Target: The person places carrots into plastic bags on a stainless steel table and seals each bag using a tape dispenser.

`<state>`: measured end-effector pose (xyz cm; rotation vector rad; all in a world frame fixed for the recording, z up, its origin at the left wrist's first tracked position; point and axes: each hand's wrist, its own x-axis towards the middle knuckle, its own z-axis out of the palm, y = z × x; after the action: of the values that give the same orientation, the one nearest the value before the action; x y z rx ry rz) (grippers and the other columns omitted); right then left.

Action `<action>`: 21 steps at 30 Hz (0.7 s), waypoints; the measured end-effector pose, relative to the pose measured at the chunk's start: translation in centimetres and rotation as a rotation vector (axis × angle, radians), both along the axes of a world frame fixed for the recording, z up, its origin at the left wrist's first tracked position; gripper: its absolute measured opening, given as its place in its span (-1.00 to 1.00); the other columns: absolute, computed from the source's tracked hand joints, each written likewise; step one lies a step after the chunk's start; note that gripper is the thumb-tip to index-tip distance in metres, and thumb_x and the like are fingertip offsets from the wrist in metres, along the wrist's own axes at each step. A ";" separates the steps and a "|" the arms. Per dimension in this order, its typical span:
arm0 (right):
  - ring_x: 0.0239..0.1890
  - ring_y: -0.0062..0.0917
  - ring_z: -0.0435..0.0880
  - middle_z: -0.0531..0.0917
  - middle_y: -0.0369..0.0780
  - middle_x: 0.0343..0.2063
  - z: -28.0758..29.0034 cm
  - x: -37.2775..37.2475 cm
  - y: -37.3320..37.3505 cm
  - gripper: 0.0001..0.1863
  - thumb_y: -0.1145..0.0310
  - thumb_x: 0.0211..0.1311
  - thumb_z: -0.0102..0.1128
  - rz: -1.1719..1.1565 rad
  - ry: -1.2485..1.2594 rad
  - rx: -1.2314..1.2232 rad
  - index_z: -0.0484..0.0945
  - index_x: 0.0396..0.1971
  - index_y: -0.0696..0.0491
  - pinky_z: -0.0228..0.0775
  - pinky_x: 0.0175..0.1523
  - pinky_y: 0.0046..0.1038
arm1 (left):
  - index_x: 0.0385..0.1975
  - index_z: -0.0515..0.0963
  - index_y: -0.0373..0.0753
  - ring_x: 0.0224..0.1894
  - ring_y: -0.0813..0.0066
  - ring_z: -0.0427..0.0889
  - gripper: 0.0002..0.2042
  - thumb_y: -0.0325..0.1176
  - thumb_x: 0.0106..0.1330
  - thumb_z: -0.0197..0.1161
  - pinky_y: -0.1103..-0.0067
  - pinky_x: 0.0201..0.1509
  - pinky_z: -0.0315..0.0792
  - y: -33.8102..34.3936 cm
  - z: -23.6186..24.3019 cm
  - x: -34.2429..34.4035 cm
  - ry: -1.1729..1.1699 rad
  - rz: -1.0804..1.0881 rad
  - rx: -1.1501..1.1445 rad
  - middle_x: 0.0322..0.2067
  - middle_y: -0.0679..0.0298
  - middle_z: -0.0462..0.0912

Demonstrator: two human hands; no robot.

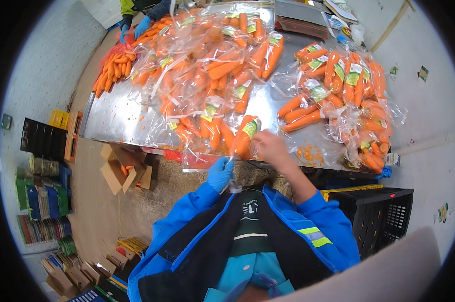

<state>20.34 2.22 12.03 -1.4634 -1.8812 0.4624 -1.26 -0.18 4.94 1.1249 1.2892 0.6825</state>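
Note:
My left hand [220, 174], in a blue glove, is closed round the gathered neck of a clear bag of carrots [241, 144]. The bag tilts over the table's front edge, its carrots away from me, and bears a green and white label [250, 128]. My bare right hand [271, 148] is at the bag's right side by the label, fingers curled in; what they pinch, if anything, is hidden. Just beyond lies a big heap of carrots in clear bags [207, 95], many with open, loose plastic.
More labelled carrot bags [353, 80] are piled on the right of the metal table [122, 121]. Loose carrots [114, 68] lie at the far left, near another person's gloved hands [142, 27]. Below stand a cardboard box [124, 168] and black crates [376, 214].

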 end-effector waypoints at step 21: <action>-0.54 -0.43 0.62 0.57 -0.18 -0.60 -1.0 -6.4 -5.8 -0.87 0.43 0.08 0.05 -0.276 0.534 -0.613 0.43 -0.56 0.17 0.43 -0.46 -0.45 | -0.30 0.47 -0.35 -0.50 0.48 0.54 -0.82 -0.36 0.22 0.10 0.63 -0.43 0.42 2.0 0.2 -0.3 -0.468 -0.180 -0.400 -0.49 0.26 0.53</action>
<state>13.90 -3.54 11.07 -1.7221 -1.1362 1.2301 -1.61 1.85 5.16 0.6890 0.8601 0.4860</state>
